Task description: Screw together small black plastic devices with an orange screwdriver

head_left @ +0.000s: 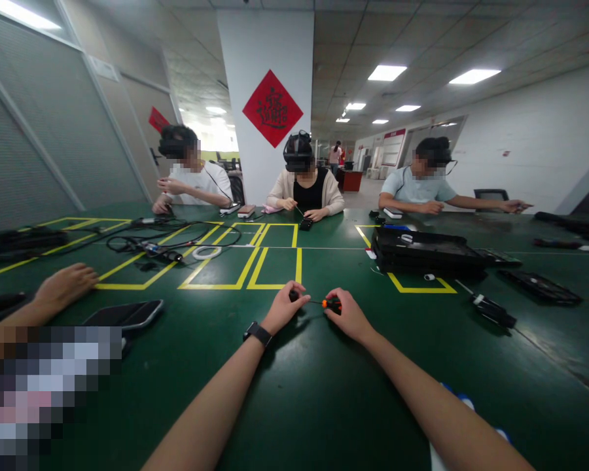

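Note:
Just above the green table, my right hand [349, 315] is closed around the orange and black handle of a small screwdriver [330, 304]. Its thin shaft points left, towards my left hand [281, 310]. Between the thumb and fingers of that left hand is a small black piece [293, 296], mostly covered, so its kind cannot be made out. The shaft's tip ends close to this piece; whether they touch is not clear. A dark watch [258, 333] is on my left wrist.
Black casings [427, 252] lie at right, with a black-handled screwdriver [493, 310] nearer me. Cables [142, 245] and a white tape ring [207, 252] lie left. A phone [127, 315] and another person's hand [66, 288] are at near left. Several people sit around.

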Demonstrator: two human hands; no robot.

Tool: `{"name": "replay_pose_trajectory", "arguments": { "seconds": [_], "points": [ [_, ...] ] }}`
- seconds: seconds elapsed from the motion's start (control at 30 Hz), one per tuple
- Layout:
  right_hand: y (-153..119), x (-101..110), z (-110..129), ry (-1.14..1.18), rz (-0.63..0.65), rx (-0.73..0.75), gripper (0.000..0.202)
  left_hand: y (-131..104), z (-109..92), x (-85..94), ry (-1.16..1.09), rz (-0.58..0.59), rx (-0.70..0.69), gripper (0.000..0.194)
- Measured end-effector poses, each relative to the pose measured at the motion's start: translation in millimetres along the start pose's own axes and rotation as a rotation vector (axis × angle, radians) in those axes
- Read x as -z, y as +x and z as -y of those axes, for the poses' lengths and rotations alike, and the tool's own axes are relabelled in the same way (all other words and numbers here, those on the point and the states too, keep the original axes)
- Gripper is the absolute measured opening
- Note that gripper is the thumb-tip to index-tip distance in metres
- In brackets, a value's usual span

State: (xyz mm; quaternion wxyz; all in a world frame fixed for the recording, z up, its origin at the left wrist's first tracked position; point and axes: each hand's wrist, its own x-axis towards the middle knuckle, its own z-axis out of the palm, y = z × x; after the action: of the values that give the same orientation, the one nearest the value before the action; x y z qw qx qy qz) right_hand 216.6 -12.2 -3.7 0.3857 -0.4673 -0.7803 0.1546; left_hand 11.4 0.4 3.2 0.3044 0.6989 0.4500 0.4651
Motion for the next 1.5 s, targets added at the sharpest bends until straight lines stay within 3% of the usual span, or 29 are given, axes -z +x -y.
{"name": "replay_pose_trajectory", "arguments": {
  "seconds": [0.37, 0.63, 0.73, 0.87, 0.93, 1.17, 1.27, 1.37, 1.5],
  "points": [
    [3.4, 4.0, 2.1, -0.018, 0.042, 0.038, 0.013, -1.2, -0.6, 1.0, -0.017, 0.025, 0.003, 0.033],
    [1.7, 2.5, 2.5, 0.013, 0.024, -0.002, 0.018, -0.9, -7.7, -0.5, -0.290, 0.034, 0.138, 0.038],
    [4.5, 1.1, -0.6, -0.019, 0.059, -0.005, 0.026, 0.2, -8.5, -0.4, -0.317, 0.017, 0.145, 0.041],
    [4.0, 1.2, -0.8, 0.006, 0.043, 0.002, 0.012, 1.7, -5.3, -0.8, -0.357, 0.022, 0.146, 0.039],
    [2.9, 1.3, 0.4, 0.030, 0.026, -0.004, 0.020, 2.2, -3.2, -1.2, -0.382, 0.037, 0.151, 0.038],
    [5.1, 0.7, 1.3, -0.007, 0.069, 0.003, 0.022, 1.8, -2.2, -1.4, -0.341, 0.021, 0.144, 0.037],
    [4.5, 1.2, 1.7, -0.018, 0.060, -0.002, 0.013, 1.6, -4.2, -1.3, -0.343, 0.018, 0.152, 0.038],
    [2.6, 0.8, 2.2, -0.018, 0.023, -0.016, 0.030, 1.4, -5.9, -1.6, -0.358, 0.027, 0.158, 0.038],
    [3.3, -0.9, 1.1, -0.032, 0.043, -0.022, 0.017, 1.2, -8.1, -1.6, -0.341, 0.022, 0.164, 0.039]
  ]
}}
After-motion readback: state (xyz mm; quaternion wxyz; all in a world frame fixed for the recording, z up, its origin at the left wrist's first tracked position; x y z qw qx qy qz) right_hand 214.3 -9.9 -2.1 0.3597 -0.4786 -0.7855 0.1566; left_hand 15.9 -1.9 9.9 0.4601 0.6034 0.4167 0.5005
